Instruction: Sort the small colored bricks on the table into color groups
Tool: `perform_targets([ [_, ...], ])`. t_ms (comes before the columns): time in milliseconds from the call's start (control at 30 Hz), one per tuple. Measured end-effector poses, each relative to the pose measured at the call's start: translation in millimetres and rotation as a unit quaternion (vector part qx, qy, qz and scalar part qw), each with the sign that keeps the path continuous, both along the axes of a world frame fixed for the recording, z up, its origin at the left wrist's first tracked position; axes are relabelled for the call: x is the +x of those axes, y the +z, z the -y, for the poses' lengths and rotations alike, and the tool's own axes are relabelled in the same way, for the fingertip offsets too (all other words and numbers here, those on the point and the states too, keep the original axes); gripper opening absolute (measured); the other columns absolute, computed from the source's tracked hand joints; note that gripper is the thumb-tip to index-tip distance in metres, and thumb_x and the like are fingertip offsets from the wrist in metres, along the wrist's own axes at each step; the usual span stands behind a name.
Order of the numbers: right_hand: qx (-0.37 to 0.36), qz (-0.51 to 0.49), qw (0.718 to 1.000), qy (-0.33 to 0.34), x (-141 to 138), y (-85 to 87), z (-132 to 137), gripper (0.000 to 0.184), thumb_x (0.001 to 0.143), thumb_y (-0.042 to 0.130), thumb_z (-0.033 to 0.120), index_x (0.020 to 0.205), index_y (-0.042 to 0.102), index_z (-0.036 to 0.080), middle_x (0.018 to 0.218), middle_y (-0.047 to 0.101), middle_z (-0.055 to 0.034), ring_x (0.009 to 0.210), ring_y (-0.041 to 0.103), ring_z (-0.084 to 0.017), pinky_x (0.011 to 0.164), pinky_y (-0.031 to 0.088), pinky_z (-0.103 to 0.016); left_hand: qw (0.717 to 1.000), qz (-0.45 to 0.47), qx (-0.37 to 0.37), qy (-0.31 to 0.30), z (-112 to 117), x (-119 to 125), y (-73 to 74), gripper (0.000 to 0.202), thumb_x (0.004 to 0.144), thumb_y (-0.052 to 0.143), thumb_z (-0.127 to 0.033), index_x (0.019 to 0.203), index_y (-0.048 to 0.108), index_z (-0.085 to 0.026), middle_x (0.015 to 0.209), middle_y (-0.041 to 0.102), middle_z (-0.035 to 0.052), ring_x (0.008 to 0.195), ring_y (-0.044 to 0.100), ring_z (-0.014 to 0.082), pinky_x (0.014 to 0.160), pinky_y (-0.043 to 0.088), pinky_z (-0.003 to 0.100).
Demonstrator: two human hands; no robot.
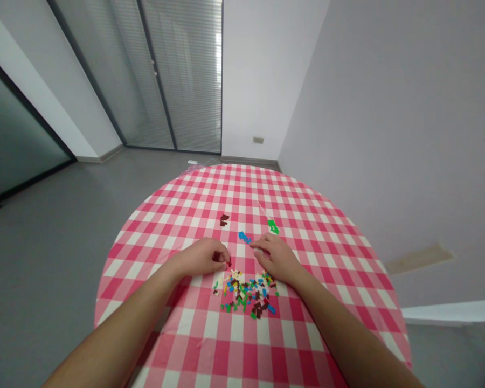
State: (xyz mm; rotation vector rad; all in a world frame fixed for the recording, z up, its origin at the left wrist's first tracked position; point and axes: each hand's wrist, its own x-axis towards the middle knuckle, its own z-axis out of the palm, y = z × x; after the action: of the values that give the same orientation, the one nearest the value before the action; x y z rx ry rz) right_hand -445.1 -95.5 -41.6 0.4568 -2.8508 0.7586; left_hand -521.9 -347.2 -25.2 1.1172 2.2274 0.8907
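Head view. Left hand (200, 257) and right hand (277, 258) apart, with only a narrow gap between them, both low over a pink-and-white checked tablecloth (173, 215) on a round table. Left fingertips (221, 257) closed on or just beside a tiny dark red brick (228, 264), too small to confirm a grip. Right hand open and relaxed, its forefinger just beside a cluster of blue bricks (244, 237). Directly below both hands, a loose pile of small bricks (246, 293) in white, brown, green, blue and yellow. Farther out, well clear of the pile, a brown cluster (224, 219) and a green cluster (272, 227).

Best handling: one brick at a time, pinched by the very fingertips, with palms raised enough not to sweep the pile.

Hard to make out: anything under the palms, the lowest bricks in the pile, and exact brick shapes at this size. Near part of the table cut off by the bottom of the view. Beyond the table, a grey floor (64, 258) and a glass door with blinds (178, 75).
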Motion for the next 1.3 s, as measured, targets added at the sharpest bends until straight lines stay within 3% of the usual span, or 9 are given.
perform_targets([
  [267, 0.007, -0.001, 1.0, -0.001, -0.6, 0.2, 1.1, 0.026, 0.09, 0.056, 0.018, 0.111, 0.07, 0.016, 0.092, 0.062, -0.008, 0.09, 0.057, -0.021, 0.081, 0.046, -0.035, 0.998, 0.042, 0.032, 0.023, 0.5, 3.1, 1.7, 0.018, 0.081, 0.053, -0.018, 0.09, 0.069, -0.016, 0.081, 0.072, 0.0033, 0.071, 0.063, 0.0162, 0.064, 0.044, 0.025],
  [433, 0.008, -0.002, 1.0, -0.002, -0.3, -0.5, 0.3, 0.026, 0.09, 0.056, 0.018, 0.111, 0.07, 0.016, 0.093, 0.062, -0.0082, 0.09, 0.057, -0.021, 0.081, 0.047, -0.035, 0.999, 0.006, 0.004, 0.038, -5.8, 7.8, 2.9, 0.016, 0.082, 0.059, -0.029, 0.084, 0.069, -0.018, 0.076, 0.07, 0.0024, 0.067, 0.061, 0.016, 0.061, 0.041, 0.026],
  [567, 0.005, -0.005, 1.0, -0.003, 0.1, -0.4, 0.3, 0.026, 0.09, 0.056, 0.018, 0.111, 0.07, 0.016, 0.092, 0.062, -0.008, 0.089, 0.057, -0.022, 0.08, 0.047, -0.036, 0.999, -0.043, -0.023, 0.02, -8.3, 9.5, 3.2, 0.01, 0.077, 0.063, -0.026, 0.078, 0.07, -0.019, 0.071, 0.067, 0.0013, 0.063, 0.057, 0.0155, 0.058, 0.038, 0.026],
  [833, -0.004, -0.009, 1.0, -0.005, 1.0, -0.3, 1.4, 0.026, 0.088, 0.057, 0.016, 0.11, 0.07, 0.018, 0.092, 0.063, -0.0076, 0.091, 0.058, -0.022, 0.081, 0.047, -0.036, 0.997, -0.071, 0.038, 0.006, -11.2, 9.8, 1.3, 0.01, 0.078, 0.06, -0.018, 0.076, 0.069, -0.019, 0.081, 0.069, 0.0037, 0.077, 0.061, 0.0179, 0.072, 0.044, 0.029],
  [1033, -0.017, -0.009, 1.0, -0.009, 0.8, -1.8, 0.0, 0.025, 0.088, 0.057, 0.017, 0.11, 0.071, 0.018, 0.094, 0.064, -0.0079, 0.091, 0.058, -0.022, 0.081, 0.047, -0.036, 0.992, -0.014, 0.072, 0.106, -9.1, 3.3, -5.1, 0.012, 0.079, 0.057, -0.02, 0.079, 0.069, -0.019, 0.073, 0.069, 0.0021, 0.064, 0.06, 0.0159, 0.061, 0.044, 0.028],
  [1200, -0.02, -0.016, 1.0, -0.001, 0.3, -3.1, -0.9, 0.026, 0.088, 0.057, 0.017, 0.11, 0.07, 0.019, 0.095, 0.064, -0.0079, 0.091, 0.058, -0.022, 0.081, 0.047, -0.036, 0.958, -0.055, 0.106, 0.26, -3.5, -12.7, -13.8, 0.013, 0.08, 0.058, -0.027, 0.078, 0.07, -0.02, 0.073, 0.071, 0.0036, 0.067, 0.062, 0.0182, 0.063, 0.045, 0.03],
  [1300, -0.026, -0.015, 1.0, -0.003, 0.6, -4.0, -1.1, 0.025, 0.087, 0.057, 0.017, 0.108, 0.07, 0.019, 0.093, 0.064, -0.0077, 0.091, 0.058, -0.022, 0.081, 0.047, -0.036, 0.946, -0.09, 0.091, 0.299, -4.8, -16.3, -18.4, 0.013, 0.078, 0.059, -0.025, 0.078, 0.07, -0.02, 0.077, 0.072, 0.0042, 0.069, 0.063, 0.0193, 0.063, 0.045, 0.031],
])
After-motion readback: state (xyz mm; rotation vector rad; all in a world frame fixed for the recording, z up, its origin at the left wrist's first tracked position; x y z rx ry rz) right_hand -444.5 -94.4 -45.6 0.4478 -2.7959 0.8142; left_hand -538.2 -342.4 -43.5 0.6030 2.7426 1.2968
